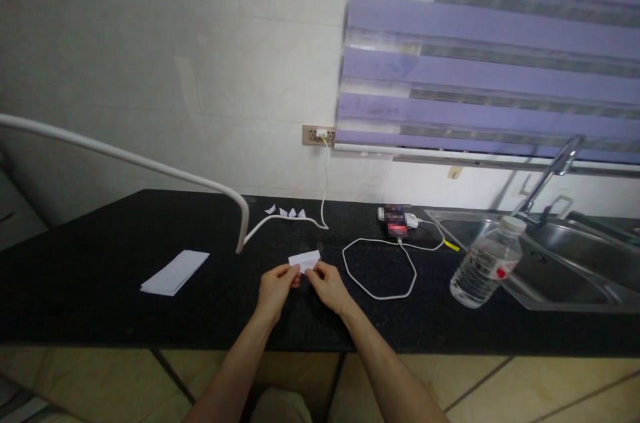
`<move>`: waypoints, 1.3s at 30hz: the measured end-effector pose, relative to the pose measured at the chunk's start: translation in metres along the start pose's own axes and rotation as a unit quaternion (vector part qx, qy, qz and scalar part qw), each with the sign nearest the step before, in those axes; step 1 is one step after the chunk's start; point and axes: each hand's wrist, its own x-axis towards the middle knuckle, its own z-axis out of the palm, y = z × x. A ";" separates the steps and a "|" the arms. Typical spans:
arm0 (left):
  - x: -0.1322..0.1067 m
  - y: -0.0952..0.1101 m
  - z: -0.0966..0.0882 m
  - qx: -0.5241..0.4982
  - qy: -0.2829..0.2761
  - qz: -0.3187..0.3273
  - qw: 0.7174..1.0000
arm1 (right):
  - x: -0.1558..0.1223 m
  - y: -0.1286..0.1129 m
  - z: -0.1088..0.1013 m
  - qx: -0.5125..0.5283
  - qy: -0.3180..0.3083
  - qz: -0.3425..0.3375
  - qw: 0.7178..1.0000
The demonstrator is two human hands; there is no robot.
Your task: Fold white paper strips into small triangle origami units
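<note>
Pinching the paper (305, 259) by its near edge with left hand (276, 288) and right hand (327, 284), we hold it jutting forward, long axis running crosswise.

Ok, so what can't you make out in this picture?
All in the head view:
Held paper: lower edge partly hidden by the left hand and right hand.
Dark device: details lost to pixelation.
Small white pieces: too small to tell any folds.
Bottle: lettering too small and blurred.
Sink: cut off by right edge.
</note>
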 end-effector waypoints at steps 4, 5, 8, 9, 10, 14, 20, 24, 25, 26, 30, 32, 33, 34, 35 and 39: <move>0.001 0.001 0.001 -0.052 0.045 -0.018 0.997 | 0.000 0.002 0.001 0.004 0.002 0.018 1.000; 0.001 0.001 0.002 -0.055 0.048 -0.015 0.997 | 0.000 0.003 0.002 0.004 0.001 0.018 1.000; 0.001 0.000 0.001 -0.055 0.062 -0.002 0.997 | 0.000 0.002 0.001 0.002 0.005 0.017 1.000; 0.001 0.000 0.001 -0.054 0.063 0.001 0.997 | 0.000 0.001 0.000 0.004 0.011 0.019 1.000; 0.000 0.001 0.000 -0.047 0.057 0.001 0.997 | 0.000 0.000 0.000 0.007 0.020 0.021 1.000; -0.006 0.010 -0.001 0.077 -0.074 0.019 0.994 | 0.000 -0.003 -0.002 0.024 0.042 0.023 0.999; -0.011 0.015 -0.001 0.153 -0.123 0.054 0.979 | 0.001 -0.007 -0.004 0.047 0.020 0.021 0.998; -0.008 0.010 -0.002 0.160 -0.119 0.062 0.978 | 0.000 -0.009 -0.005 0.047 0.021 0.023 0.998; -0.007 0.009 -0.003 0.158 -0.120 0.064 0.978 | 0.000 -0.009 -0.005 0.047 0.021 0.024 0.998; -0.007 0.008 -0.002 0.156 -0.121 0.067 0.978 | 0.001 -0.009 -0.005 0.049 0.019 0.025 0.998; -0.006 0.005 -0.001 0.168 -0.108 0.081 0.977 | 0.001 -0.007 -0.004 0.058 0.005 0.024 0.998; -0.005 0.003 -0.001 0.176 -0.100 0.088 0.975 | 0.001 -0.007 -0.004 0.059 0.001 0.022 0.998; -0.005 0.002 0.000 0.178 -0.098 0.090 0.975 | 0.001 -0.006 -0.004 0.059 -0.001 0.020 0.998; -0.005 0.002 0.000 0.178 -0.095 0.089 0.975 | 0.001 -0.006 -0.004 0.059 -0.002 0.015 0.998; -0.005 0.002 0.000 0.179 -0.091 0.087 0.976 | 0.001 -0.005 -0.004 0.058 -0.002 0.009 0.998; -0.007 0.004 0.000 0.178 -0.074 0.079 0.978 | 0.001 -0.002 -0.004 0.054 0.012 -0.023 0.998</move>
